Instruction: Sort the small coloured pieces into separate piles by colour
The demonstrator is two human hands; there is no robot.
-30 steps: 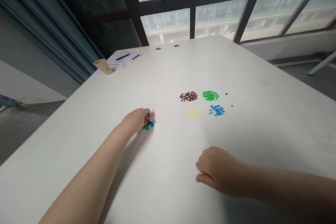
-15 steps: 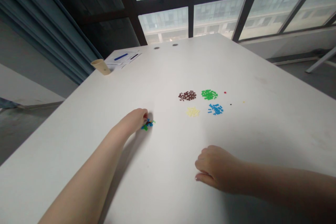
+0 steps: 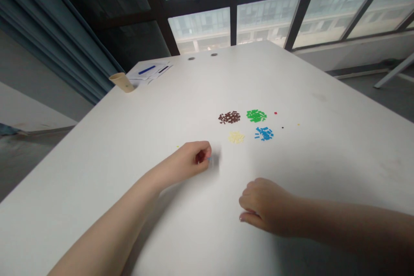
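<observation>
My left hand (image 3: 189,159) is closed in a pinch just above the white table, with a tiny blue piece (image 3: 209,159) showing at its fingertips. Behind that hand a yellow speck (image 3: 177,146) lies on the table; the mixed little heap there is covered by my hand and wrist. My right hand (image 3: 265,205) rests on the table with curled fingers, and whatever may be inside it is hidden. Beyond the hands lie sorted piles of small flat pieces: brown (image 3: 229,117), green (image 3: 256,115), pale yellow (image 3: 236,137) and blue (image 3: 264,133).
Right of the piles lie a single red piece (image 3: 275,113), a black one (image 3: 282,127) and a yellow one (image 3: 299,124). A beige cup (image 3: 122,82) stands at the table's left edge, beside papers (image 3: 152,73) with a blue pen (image 3: 146,70). Windows border the far side.
My left hand has moved right, away from the mixed heap of small pieces, with a tiny blue piece now at its fingertips. My right hand stays in place.
</observation>
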